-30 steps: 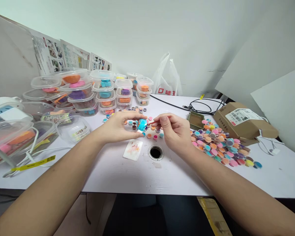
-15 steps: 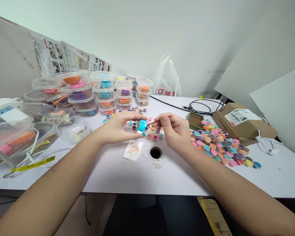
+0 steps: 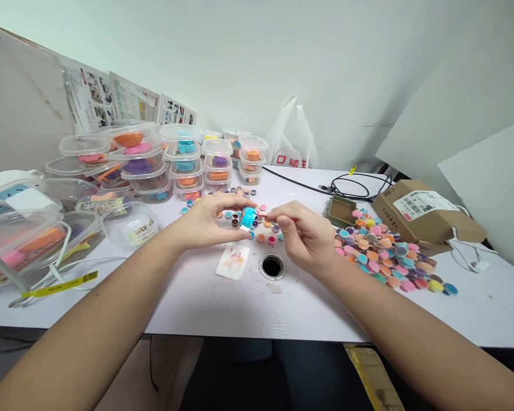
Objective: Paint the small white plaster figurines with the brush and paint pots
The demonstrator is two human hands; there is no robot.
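Note:
My left hand [image 3: 209, 222] pinches a small bright-blue painted figure [image 3: 249, 217] between thumb and fingers. Orange shows at its upper left and white along its bottom. My right hand [image 3: 305, 233] is closed on a thin paintbrush [image 3: 262, 216], its tip close to the figure's right side; whether it touches I cannot tell. Most of the brush is hidden by the fingers. Below the figure lies a white tissue [image 3: 232, 261] with orange and red stains. Small paint pots [image 3: 272, 240] stand on the table behind and below both hands.
Stacked clear tubs [image 3: 184, 165] with coloured pieces fill the back left. On the right are a heap of colourful paint pots [image 3: 385, 257], a green tray [image 3: 341, 211] and a cardboard box [image 3: 428, 214]. A round cable hole [image 3: 272, 266] opens in the table [image 3: 205, 308].
The right hand has turned and shifted slightly right, so less of the brush's red handle shows. The left hand and figure stay almost in place. The whole view has shifted slightly.

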